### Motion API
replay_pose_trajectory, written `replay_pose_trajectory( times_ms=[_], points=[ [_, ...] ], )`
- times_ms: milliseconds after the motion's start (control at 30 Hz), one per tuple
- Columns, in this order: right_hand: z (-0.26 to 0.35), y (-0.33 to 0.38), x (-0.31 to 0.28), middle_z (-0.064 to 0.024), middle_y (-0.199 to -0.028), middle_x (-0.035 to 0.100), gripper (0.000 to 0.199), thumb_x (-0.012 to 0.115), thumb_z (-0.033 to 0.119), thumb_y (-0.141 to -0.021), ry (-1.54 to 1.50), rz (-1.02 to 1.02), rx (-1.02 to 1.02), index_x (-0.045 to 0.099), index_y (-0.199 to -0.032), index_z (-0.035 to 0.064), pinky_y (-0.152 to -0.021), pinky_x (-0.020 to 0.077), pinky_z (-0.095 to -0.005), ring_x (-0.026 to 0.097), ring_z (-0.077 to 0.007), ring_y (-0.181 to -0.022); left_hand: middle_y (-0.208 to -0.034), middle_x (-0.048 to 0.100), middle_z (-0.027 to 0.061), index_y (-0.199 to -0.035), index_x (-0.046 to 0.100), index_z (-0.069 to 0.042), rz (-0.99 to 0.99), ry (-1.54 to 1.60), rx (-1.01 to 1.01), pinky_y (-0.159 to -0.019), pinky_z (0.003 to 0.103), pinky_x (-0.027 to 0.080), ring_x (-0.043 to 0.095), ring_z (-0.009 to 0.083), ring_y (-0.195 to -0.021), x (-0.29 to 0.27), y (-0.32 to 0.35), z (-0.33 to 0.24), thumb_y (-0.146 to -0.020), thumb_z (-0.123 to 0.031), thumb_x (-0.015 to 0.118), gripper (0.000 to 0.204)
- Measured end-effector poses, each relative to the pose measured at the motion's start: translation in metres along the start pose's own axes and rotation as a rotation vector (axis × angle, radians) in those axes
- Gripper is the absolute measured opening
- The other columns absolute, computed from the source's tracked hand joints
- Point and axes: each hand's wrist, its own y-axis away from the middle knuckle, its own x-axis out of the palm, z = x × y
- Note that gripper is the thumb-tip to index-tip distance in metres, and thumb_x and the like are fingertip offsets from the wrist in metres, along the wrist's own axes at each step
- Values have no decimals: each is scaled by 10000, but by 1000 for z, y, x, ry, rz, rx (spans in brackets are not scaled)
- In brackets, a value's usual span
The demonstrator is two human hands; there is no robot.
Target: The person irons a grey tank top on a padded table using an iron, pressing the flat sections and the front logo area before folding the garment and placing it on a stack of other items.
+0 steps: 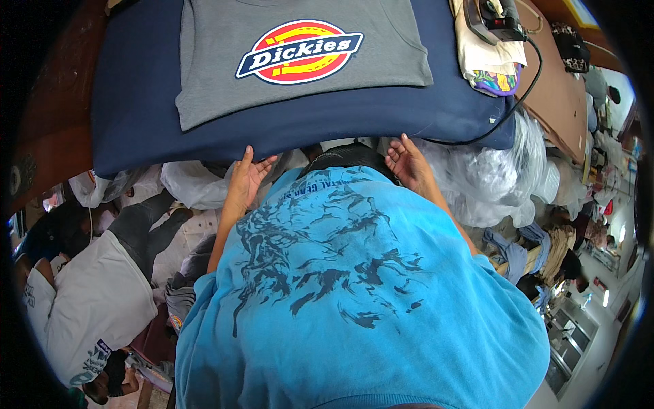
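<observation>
A grey T-shirt [300, 61] with a round red and yellow emblem lies flat on the navy pad [136, 116] covering the table, far from both hands. To smooth it well, I'd press from the middle outward and keep clear of the iron [494, 20] at the far right. The left hand [246, 178] and right hand [409, 163] rest at the pad's near edge, fingers loosely spread, holding nothing.

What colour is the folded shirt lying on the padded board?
Grey folded shirt with a red-and-yellow oval emblem, on the navy board; head view.
</observation>
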Motion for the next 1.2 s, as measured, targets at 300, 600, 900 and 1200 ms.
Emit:
replay_pose_trajectory(
  times_ms=[300,600,900,1200],
  points=[
    [-9,-12,-6,-42,-787,585,212,629,266,-832,-24,-42,-71,505,-794,99,-631,496,-285,574,-145,-708,-990,571,102,-1095,484,-29,107,215,-29,-816,320,443,564,203,-926,2,2,3,-878,-391,530,424],
    [-6,0,-11,-61,-705,573,264,569,315,-868,61,-57,-115,485,-776,83,-617,500,-282,568,-143,-641,-961,569,116,-1114,466,-20,131,229,-40,-821,333,438,564,220,-920,-2,2,4,-893,-395,498,437],
    [-4,12,-43,-48,-711,564,293,528,352,-885,577,-112,-215,482,-755,94,-615,419,-248,533,-121,-657,-960,578,108,-874,526,-49,162,113,-100,-829,319,411,541,200,-990,-30,8,12,-881,-422,509,374],
    [-4,-67,-50,-102,-761,592,333,465,268,-875,962,0,-512,547,-806,-47,-662,406,-337,521,-209,-663,-1097,565,68,-1140,484,-69,54,-224,-56,-842,344,383,511,178,-1063,-48,-60,4,-892,-396,487,411]
  ],
)
